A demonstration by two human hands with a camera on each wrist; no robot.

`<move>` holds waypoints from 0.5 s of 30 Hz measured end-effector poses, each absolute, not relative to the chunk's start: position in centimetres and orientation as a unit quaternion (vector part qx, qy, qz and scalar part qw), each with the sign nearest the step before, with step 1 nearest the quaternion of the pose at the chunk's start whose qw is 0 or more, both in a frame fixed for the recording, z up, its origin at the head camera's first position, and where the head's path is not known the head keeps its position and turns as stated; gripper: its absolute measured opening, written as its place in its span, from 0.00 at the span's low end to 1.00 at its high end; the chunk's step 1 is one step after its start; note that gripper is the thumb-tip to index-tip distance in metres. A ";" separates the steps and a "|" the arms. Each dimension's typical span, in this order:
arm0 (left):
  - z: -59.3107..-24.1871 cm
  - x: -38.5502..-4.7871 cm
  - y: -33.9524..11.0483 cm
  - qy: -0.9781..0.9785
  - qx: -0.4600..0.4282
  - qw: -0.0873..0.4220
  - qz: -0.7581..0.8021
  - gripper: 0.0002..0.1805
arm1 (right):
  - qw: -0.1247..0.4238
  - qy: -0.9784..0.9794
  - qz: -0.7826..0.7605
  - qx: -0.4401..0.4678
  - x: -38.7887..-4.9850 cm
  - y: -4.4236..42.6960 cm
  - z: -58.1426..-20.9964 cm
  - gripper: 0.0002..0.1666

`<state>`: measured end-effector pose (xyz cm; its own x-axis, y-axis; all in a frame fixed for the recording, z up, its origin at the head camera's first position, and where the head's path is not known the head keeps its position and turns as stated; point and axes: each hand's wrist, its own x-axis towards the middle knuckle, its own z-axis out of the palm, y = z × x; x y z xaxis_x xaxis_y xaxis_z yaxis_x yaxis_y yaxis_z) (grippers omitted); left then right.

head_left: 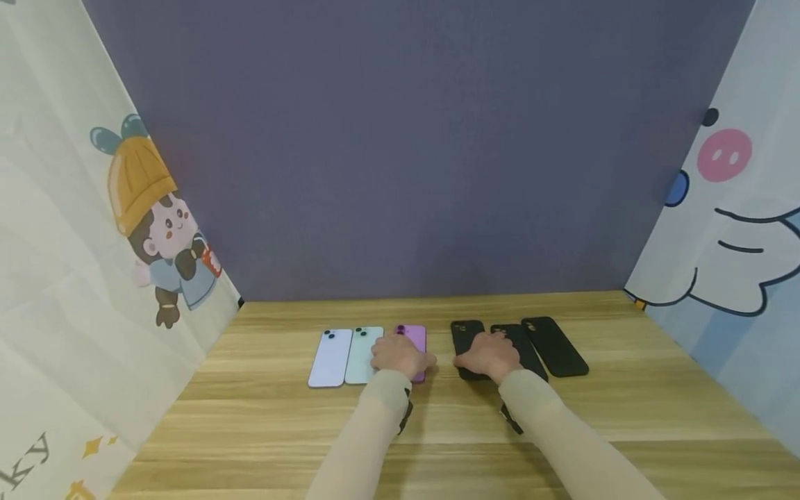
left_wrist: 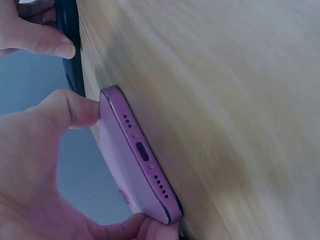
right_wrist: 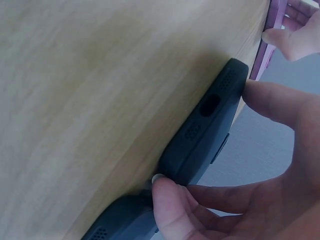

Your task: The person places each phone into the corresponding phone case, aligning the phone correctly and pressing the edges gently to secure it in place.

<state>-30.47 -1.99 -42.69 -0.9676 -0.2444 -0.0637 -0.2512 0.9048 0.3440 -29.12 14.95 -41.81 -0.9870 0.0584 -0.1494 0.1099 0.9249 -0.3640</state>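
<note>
My left hand (head_left: 398, 355) holds a purple phone (head_left: 416, 339) by its two long sides, thumb on the right edge and fingers on the left. The left wrist view shows that phone's charging port and speaker holes at the near end. My right hand (head_left: 490, 355) grips the leftmost black phone case (head_left: 465, 336) the same way, with its thumb on the left edge. A port opening shows in that case's near end in the right wrist view. Both lie back up on the wooden table. Whether a phone is inside the case, I cannot tell.
A white-lilac phone (head_left: 330, 357) and a mint phone (head_left: 362, 357) lie side by side on the left. Two more black cases, the middle one (head_left: 530, 351) and the far right one (head_left: 556, 347), lie beyond my right hand. A dark panel (head_left: 425, 153) stands behind the table (head_left: 250, 417).
</note>
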 end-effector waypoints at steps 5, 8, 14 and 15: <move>-42.7 -30.6 -2.0 0.975 -0.127 0.009 0.180 0.51 | 0.071 0.978 -0.189 0.046 -29.2 14.9 -41.7 0.42; -42.7 -30.6 -1.9 0.976 -0.129 0.002 0.174 0.51 | 0.071 0.978 -0.189 0.048 -29.2 14.9 -41.7 0.42; -42.7 -30.5 -1.8 0.977 -0.127 -0.006 0.171 0.50 | 0.069 0.978 -0.190 0.046 -29.2 15.0 -41.7 0.42; -42.7 -30.4 -1.9 0.977 -0.126 -0.005 0.175 0.50 | 0.068 0.978 -0.189 0.045 -29.2 15.0 -41.7 0.42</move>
